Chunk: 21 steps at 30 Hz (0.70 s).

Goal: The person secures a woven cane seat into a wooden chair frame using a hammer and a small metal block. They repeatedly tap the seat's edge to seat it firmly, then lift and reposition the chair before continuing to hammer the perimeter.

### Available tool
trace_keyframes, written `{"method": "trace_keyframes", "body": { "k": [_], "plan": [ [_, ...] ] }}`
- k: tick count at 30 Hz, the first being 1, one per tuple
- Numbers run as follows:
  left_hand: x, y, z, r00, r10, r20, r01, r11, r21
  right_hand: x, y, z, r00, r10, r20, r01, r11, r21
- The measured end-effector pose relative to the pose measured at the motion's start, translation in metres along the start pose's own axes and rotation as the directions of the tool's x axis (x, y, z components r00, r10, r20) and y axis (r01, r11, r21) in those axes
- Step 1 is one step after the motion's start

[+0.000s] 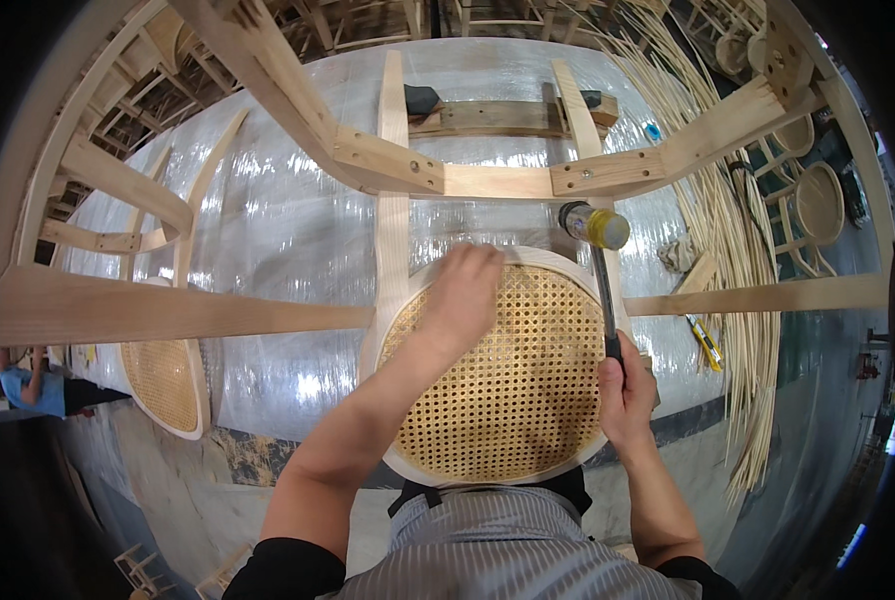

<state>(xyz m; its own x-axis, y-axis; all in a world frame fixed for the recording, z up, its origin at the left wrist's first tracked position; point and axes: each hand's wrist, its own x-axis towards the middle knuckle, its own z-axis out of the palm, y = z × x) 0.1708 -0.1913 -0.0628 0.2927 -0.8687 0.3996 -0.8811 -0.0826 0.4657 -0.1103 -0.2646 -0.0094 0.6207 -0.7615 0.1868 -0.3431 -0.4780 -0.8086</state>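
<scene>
Head camera, looking down from above the work

I have only one view here, from the camera on the person's head, so no second view shares the scene. It faces steeply down and a little forward, close to the round cane seat [503, 375], which fills the centre. Both forearms enter from the lower edge. The fisheye lens bends the wooden frame rails [168, 312] near the rim, and the corners are dark.
</scene>
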Motion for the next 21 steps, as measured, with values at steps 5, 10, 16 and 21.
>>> {"method": "trace_keyframes", "body": {
  "k": [5, 10, 16, 21],
  "plan": [
    [0.018, 0.041, 0.036, 0.997, 0.023, 0.067, -0.018, 0.998, -0.068, -0.002, 0.028, -0.004, 0.955, 0.286, 0.081, -0.291, 0.955, 0.057],
    [0.027, 0.041, 0.049, 0.997, 0.053, 0.055, -0.051, 0.998, -0.035, 0.028, 0.03, -0.008, 0.968, 0.249, 0.036, -0.238, 0.954, -0.183],
    [0.033, 0.039, 0.05, 0.996, 0.083, 0.029, -0.081, 0.995, -0.058, 0.115, -0.002, -0.033, 0.887, 0.324, 0.329, -0.052, 0.778, -0.626],
    [0.037, 0.04, 0.051, 0.995, 0.068, 0.072, -0.061, 0.994, -0.094, 0.128, 0.007, -0.02, 0.944, -0.037, 0.328, 0.244, 0.75, -0.615]
  ]
}}
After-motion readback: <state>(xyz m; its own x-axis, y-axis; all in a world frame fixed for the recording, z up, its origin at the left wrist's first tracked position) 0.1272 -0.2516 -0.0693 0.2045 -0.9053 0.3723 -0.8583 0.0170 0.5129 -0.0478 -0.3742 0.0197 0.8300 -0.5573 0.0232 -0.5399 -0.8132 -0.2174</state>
